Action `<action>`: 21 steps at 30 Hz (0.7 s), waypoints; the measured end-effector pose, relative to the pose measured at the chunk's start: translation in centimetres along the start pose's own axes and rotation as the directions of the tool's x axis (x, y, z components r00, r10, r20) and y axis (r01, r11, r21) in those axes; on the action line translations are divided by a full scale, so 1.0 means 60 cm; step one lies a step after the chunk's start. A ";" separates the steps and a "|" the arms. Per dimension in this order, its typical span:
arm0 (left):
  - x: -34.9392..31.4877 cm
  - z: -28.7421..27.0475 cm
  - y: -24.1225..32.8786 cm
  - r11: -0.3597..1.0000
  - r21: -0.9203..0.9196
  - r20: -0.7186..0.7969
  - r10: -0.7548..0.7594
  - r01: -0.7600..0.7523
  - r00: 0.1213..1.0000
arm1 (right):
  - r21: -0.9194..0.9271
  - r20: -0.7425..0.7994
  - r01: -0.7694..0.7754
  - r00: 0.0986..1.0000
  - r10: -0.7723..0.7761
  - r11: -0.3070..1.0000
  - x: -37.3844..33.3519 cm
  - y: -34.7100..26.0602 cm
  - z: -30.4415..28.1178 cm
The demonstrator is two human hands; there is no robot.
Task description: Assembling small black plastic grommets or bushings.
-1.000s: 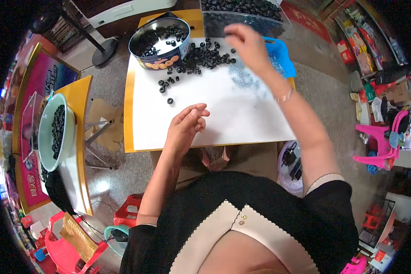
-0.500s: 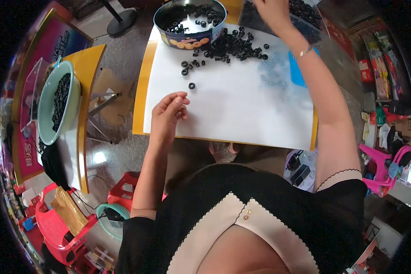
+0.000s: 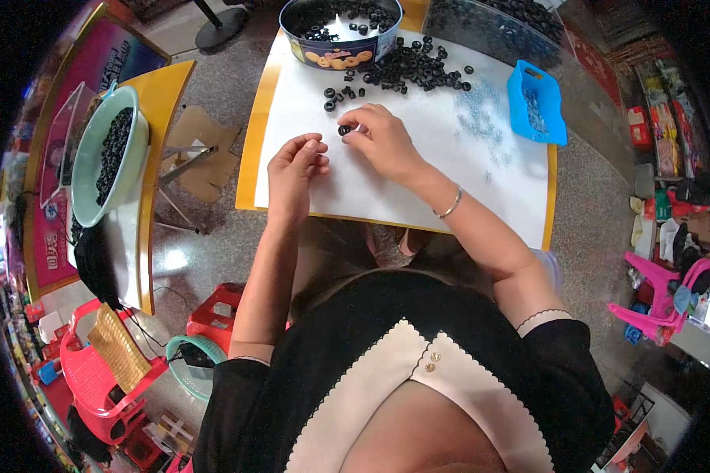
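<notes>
Black ring (image 3: 345,130) sat pinched between thumb and fingers of a person's right hand (image 3: 383,142) over a white tabletop (image 3: 505,197). Beside it, the left hand's (image 3: 293,173) fingers curled toward the thumb; whether they gripped anything could not be told. Beyond, loose black rings (image 3: 414,67) lay against a round cookie tin (image 3: 384,45), clear bits (image 3: 481,114) near a blue plastic basket (image 3: 554,110).

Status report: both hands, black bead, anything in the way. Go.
Right hand at black bead, grip unclear. Left hand curled nearby, contents unclear. Loose beads just beyond; no obstruction seen.
</notes>
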State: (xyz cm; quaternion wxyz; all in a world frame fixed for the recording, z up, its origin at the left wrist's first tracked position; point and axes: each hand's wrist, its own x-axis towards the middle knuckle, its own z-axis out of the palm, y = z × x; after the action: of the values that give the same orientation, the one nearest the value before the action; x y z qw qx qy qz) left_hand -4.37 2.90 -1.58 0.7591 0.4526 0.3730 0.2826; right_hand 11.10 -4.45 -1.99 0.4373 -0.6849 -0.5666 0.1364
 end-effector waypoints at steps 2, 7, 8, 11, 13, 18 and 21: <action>-0.006 0.010 0.002 1.000 0.001 0.004 -0.012 0.012 1.000 | 0.240 0.066 -0.177 0.984 0.166 0.954 -0.015 -0.010 -0.007; -0.009 0.049 -0.007 0.971 -0.112 0.252 -0.179 0.213 0.951 | 0.451 -0.046 -0.210 0.965 0.257 0.867 -0.057 -0.029 -0.039; -0.008 0.054 -0.015 0.947 -0.196 0.339 -0.179 0.256 0.923 | 0.449 -0.057 -0.213 0.962 0.266 0.868 -0.065 -0.028 -0.041; -0.010 0.067 -0.028 0.929 -0.212 0.409 -0.196 0.302 0.891 | 0.416 -0.167 -0.153 0.956 0.241 0.896 -0.093 -0.029 -0.051; -0.021 0.075 -0.036 0.933 -0.228 0.369 -0.182 0.279 0.911 | 0.332 -0.168 -0.125 0.968 0.189 0.935 -0.115 -0.041 -0.062; -0.023 0.078 -0.048 0.943 -0.199 0.395 -0.171 0.265 0.903 | 0.013 -0.435 -0.208 0.879 0.193 0.978 -0.205 0.016 -0.120; -0.023 0.088 -0.050 0.931 -0.226 0.447 -0.161 0.285 0.880 | -0.147 -0.562 -0.322 0.805 0.189 0.935 -0.239 0.051 -0.172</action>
State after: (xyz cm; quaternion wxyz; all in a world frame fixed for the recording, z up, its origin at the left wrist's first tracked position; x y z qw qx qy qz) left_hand -0.54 -1.96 -2.19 0.9064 0.3420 0.2056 0.1388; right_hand 15.57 -21.80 -2.71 0.4722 -0.8125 -0.3344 -0.0719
